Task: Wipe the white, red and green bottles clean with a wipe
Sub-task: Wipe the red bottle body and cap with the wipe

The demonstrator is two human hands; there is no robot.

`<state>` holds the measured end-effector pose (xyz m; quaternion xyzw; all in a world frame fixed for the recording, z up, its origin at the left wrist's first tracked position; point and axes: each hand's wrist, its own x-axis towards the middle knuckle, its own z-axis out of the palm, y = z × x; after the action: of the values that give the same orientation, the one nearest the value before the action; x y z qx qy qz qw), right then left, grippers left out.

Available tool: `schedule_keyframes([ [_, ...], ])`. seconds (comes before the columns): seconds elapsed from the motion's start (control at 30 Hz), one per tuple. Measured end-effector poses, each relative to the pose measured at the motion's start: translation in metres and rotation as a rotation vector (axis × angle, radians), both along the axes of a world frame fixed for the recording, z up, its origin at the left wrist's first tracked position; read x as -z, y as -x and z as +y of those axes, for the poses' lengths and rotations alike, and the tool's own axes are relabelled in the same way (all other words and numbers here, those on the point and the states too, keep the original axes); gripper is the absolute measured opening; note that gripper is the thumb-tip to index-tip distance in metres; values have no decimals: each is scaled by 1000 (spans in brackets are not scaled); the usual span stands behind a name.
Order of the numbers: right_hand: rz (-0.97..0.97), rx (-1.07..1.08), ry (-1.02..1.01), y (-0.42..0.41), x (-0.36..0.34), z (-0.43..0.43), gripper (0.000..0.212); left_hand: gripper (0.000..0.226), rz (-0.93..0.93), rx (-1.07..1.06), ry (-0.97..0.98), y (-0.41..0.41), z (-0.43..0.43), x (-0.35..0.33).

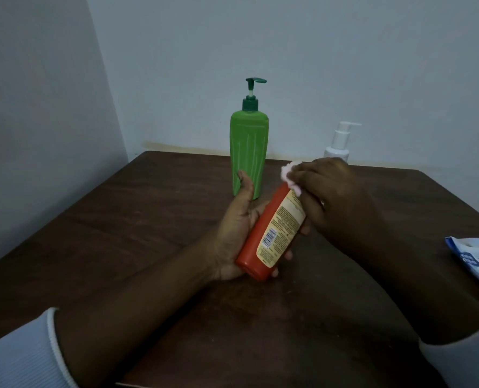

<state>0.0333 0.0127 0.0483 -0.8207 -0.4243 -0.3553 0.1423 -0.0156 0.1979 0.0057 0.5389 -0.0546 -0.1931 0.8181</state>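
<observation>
The red bottle (pixel 270 232) was held clear of the bench (pixel 120 219), tilted. Its long axis ran from the base, the end nearest the person, up and away to the cap end, leaning to the person's right. The label side faced up towards the camera.

The left hand (pixel 237 228) cradled the red bottle from below and from its left side. The fingers were curled under the body, with their tips showing past its right edge, and the thumb stood straight up beside it. The right hand (pixel 336 197) was at the far, upper end of the red bottle and pinched a bunched wipe (pixel 288 176) against the shoulder there. The cap itself was hidden by the wipe and hand.

The right hand was therefore the working hand at the cap end, and the left hand was the support at the base end. The next stroke would probably run along the long axis from cap end towards base, or the left hand would turn the bottle to present its underside.

The green bottle (pixel 248 152) stood upright just beyond the red bottle. The white bottle (pixel 340 141) stood upright beyond and to the right, partly behind the right hand. A wipe packet (pixel 473 256) lay well to the right.
</observation>
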Motion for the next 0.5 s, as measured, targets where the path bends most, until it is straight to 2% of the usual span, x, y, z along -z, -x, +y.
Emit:
schedule_keyframes([
  [0.1,29,5,13,9,1,3,31,95,0,-6,11,-1,-1,3],
  [0.23,81,-210,200,38,5,17,37,97,27,-108,107,-3,2,-1],
  [0.37,83,-326,228,49,9,24,30,110,86,-143,251,-4,5,-4],
  [0.43,69,-316,207,39,5,23,29,110,67,-161,238,-6,7,-4],
  [0.5,42,-254,177,25,1,20,30,104,23,-156,140,-6,7,-3],
])
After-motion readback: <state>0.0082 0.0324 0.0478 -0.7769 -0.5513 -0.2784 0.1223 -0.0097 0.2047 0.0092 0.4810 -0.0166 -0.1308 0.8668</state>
